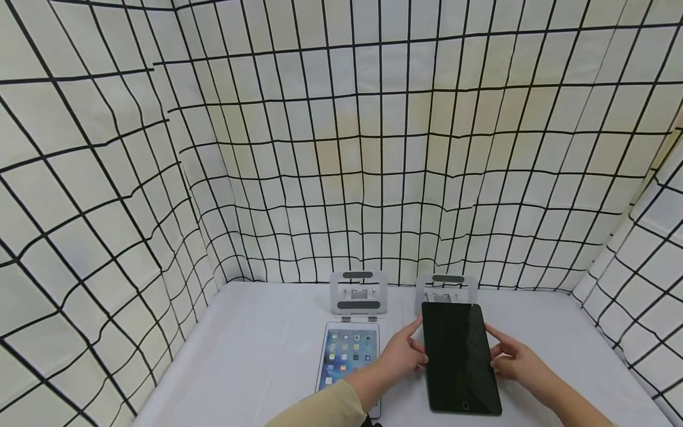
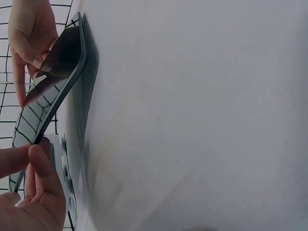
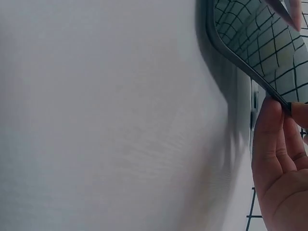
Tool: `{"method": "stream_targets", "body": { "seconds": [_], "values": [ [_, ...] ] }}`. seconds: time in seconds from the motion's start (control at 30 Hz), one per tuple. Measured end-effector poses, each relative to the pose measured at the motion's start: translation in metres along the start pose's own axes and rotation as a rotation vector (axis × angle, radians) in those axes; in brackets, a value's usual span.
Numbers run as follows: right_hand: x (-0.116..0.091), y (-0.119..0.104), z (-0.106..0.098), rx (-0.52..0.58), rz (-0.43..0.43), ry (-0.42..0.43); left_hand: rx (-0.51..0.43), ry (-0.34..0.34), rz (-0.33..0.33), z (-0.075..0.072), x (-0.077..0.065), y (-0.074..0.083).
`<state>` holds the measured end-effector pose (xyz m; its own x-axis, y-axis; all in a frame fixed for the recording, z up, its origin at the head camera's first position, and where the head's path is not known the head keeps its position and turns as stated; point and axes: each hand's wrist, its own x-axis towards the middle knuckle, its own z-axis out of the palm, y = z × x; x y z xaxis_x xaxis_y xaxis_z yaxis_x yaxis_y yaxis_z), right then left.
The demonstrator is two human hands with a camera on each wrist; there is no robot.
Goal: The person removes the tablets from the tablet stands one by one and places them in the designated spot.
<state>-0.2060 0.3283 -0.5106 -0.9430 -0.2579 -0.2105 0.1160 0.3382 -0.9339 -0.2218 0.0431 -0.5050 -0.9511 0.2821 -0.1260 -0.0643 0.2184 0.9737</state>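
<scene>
A black tablet with a dark, glossy screen is held at both long sides. My left hand pinches its left edge between thumb and fingers, and my right hand grips the right edge. In the left wrist view the tablet slants, its far end raised off the white surface and its near end low. The right wrist view shows my right hand's fingers under the tablet's rim. Just behind the tablet's top stands a grey-white folding stand, its lower part hidden.
A white tablet with a lit home screen lies left of my left hand, partly covered by the forearm. Behind it is a second folding stand. White cloth covers the table; black-gridded white curtains enclose the back and sides.
</scene>
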Motion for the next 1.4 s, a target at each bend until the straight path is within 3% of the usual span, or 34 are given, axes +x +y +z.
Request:
{"method": "stream_targets", "body": {
  "seconds": [0.37,0.8,1.1,1.4],
  "values": [
    [-0.006,0.012,-0.002,0.034,0.031,-0.036,0.048,0.003,-0.086,0.011,-0.003,0.0],
    [-0.006,0.01,0.002,0.043,0.107,-0.058,0.047,-0.08,-0.189,0.01,-0.006,0.0],
    [-0.004,0.009,0.005,0.048,0.146,-0.047,0.113,-0.165,-0.274,0.003,0.005,-0.002],
    [-0.004,0.007,0.004,0.051,0.172,-0.048,0.059,-0.202,-0.317,0.0,0.011,-0.003]
  ]
}}
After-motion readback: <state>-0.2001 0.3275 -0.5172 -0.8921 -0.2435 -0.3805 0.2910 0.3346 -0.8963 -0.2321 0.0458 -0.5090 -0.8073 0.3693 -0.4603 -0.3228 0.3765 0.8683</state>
